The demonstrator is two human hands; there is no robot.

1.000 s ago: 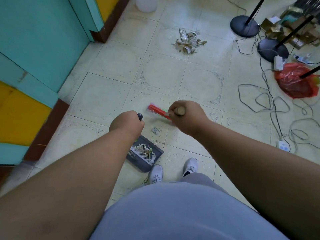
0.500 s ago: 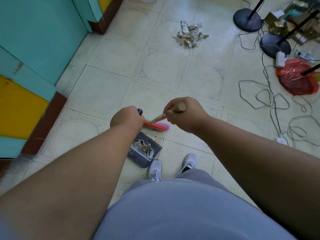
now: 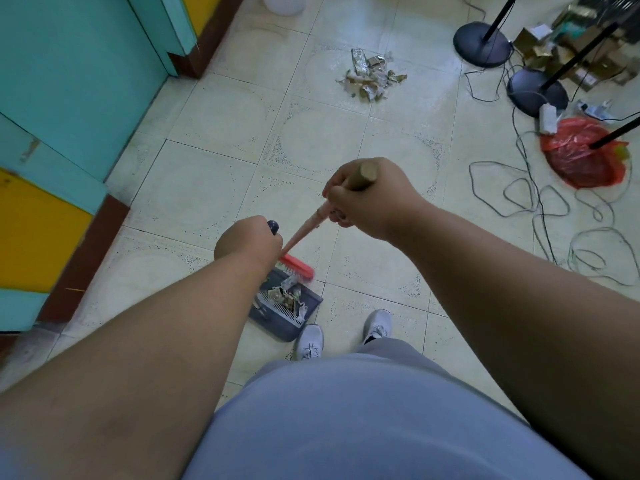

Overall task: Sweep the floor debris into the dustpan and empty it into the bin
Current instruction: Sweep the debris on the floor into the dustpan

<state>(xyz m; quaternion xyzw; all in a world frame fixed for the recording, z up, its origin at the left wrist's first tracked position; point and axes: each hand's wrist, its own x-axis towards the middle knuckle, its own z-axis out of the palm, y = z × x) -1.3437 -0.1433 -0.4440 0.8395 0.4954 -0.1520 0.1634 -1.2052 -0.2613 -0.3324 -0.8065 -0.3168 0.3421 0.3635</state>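
My right hand [image 3: 367, 199] grips the top of a wooden broom handle [image 3: 363, 174]. The red broom head [image 3: 297, 267] lies at the mouth of a dark grey dustpan [image 3: 313, 299] on the tiles by my feet. My left hand [image 3: 247, 245] grips the dustpan's upright handle, whose dark tip [image 3: 273, 226] pokes out above my fist. Paper scraps [image 3: 287, 296] lie inside the pan. A bigger pile of debris [image 3: 370, 76] sits on the floor farther ahead. No bin is recognisable in view.
A teal and yellow wall [image 3: 69, 81] with a brown skirting runs along the left. At the right are two black stand bases [image 3: 483, 43], tangled cables [image 3: 540, 202], a red plastic bag [image 3: 585, 154] and cardboard clutter [image 3: 568, 46]. My white shoes [image 3: 310, 341] stand just behind the dustpan.
The broom head has swept from ahead of the dustpan back to its mouth, pushing a small scrap from the floor into it. My left hand has kept the dustpan in place.
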